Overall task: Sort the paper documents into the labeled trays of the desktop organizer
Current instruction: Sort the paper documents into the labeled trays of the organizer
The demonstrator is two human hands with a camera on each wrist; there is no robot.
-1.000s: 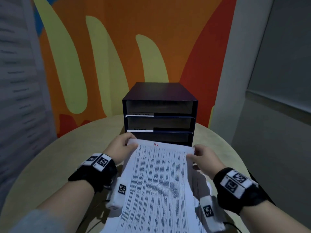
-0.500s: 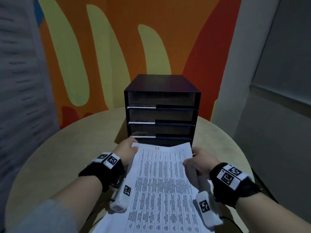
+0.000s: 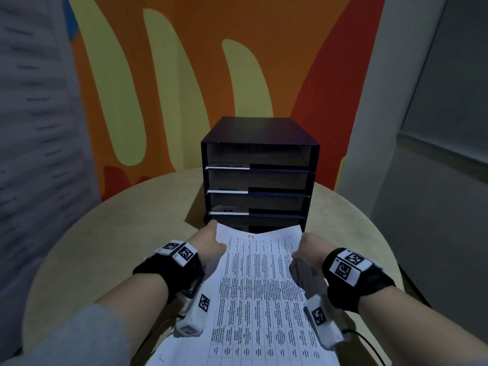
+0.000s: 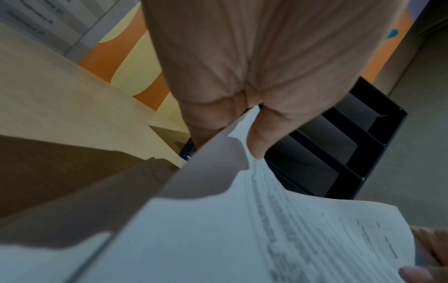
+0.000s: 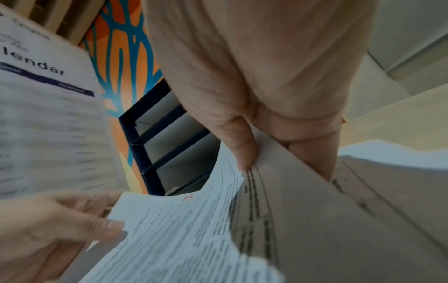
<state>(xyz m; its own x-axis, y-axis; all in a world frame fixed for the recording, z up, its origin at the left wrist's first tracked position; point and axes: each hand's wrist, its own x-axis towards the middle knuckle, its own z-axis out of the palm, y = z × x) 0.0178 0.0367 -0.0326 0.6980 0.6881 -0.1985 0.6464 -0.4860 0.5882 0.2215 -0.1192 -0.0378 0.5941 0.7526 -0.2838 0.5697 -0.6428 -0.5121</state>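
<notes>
1. White paper filled the lower middle of the head view: you held a printed sheet (image 3: 258,294) with red "HR" handwritten at its top edge. Your left hand (image 3: 208,247) pinched its edge at 9 o'clock and your right hand (image 3: 306,252) pinched it at 3 o'clock. The sheet's far edge lay just at the mouth of the lowest tray of the dark organizer (image 3: 260,133), which stood at 12 o'clock on the round beige table (image 3: 105,241). White label strips (image 3: 227,167) marked the left front of the three upper trays; their wording was too small to read. An orange and yellow mural (image 3: 184,75) filled the wall behind.

2. From the left wrist, your left hand (image 4: 242,72) was closed on the sheet (image 4: 218,229), thumb (image 4: 261,137) on top and fingers underneath. The organizer (image 4: 339,149) sat at 2 o'clock with its trays open. Fingertips of your right hand (image 4: 417,271) showed at 4 o'clock on the paper's far edge.

3. From the right wrist, your right hand (image 5: 254,76) gripped the sheet (image 5: 181,229), thumb (image 5: 240,145) pressed on the printed face. Under it lay further sheets (image 5: 315,220), and whether that hand held them too you could not tell. The organizer (image 5: 155,137) stood at 10 o'clock. Your left hand (image 5: 48,229) held the opposite edge at 8 o'clock. A printed calendar page (image 5: 43,114) hung at 9 o'clock.
</notes>
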